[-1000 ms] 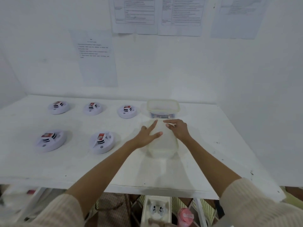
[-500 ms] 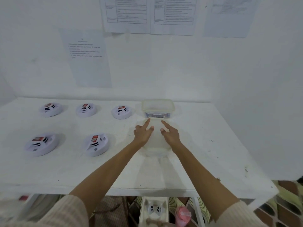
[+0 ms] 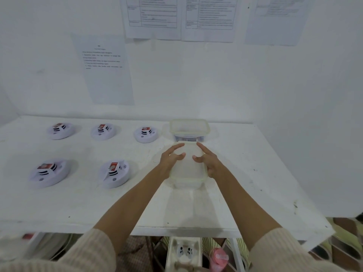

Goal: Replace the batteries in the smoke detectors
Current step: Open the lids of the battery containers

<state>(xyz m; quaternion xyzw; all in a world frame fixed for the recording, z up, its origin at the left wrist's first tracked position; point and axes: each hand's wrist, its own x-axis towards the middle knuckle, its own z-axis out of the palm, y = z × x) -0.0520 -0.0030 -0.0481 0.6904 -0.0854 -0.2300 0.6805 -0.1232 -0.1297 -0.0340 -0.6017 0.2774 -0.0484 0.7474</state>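
**Head view, person at a white table (image 3: pixel 245 193).** The left hand (image 3: pixel 170 159) and right hand (image 3: pixel 210 161) flank the near container (image 3: pixel 187 173), a translucent rectangular plastic box with a pale rim. It stands right of the table's centre. Each palm lies against one long side of the box. The fingers are spread and nearly straight and reach over its top, and the thumbs point inward toward each other. Neither hand is curled closed, and the view does not show whether they are squeezing the box. Both forearms are bare, and cream ribbed sleeves (image 3: pixel 275 250) show at the bottom edge.

The far container (image 3: pixel 189 126) is a clear box of the same kind. It stands just behind the near one, close to the wall, and holds something dark that is too blurred to identify.

Five round white smoke detectors occupy the left half of the table, well apart from the hands. In the back row are the back-left detector (image 3: pixel 60 132), the back-middle detector (image 3: pixel 103 132) and the back-right detector (image 3: pixel 146 135). The back-right detector is near the far container. In the front row are the front-left detector (image 3: pixel 49 174) and the front-right detector (image 3: pixel 114 175). Each carries a red-labelled rectangular piece at its centre.

Printed sheets (image 3: pixel 151 16) are fixed to the white wall. Below the table's front edge are a white tray (image 3: pixel 170 252) holding small white parts and a pink object (image 3: pixel 219 259).
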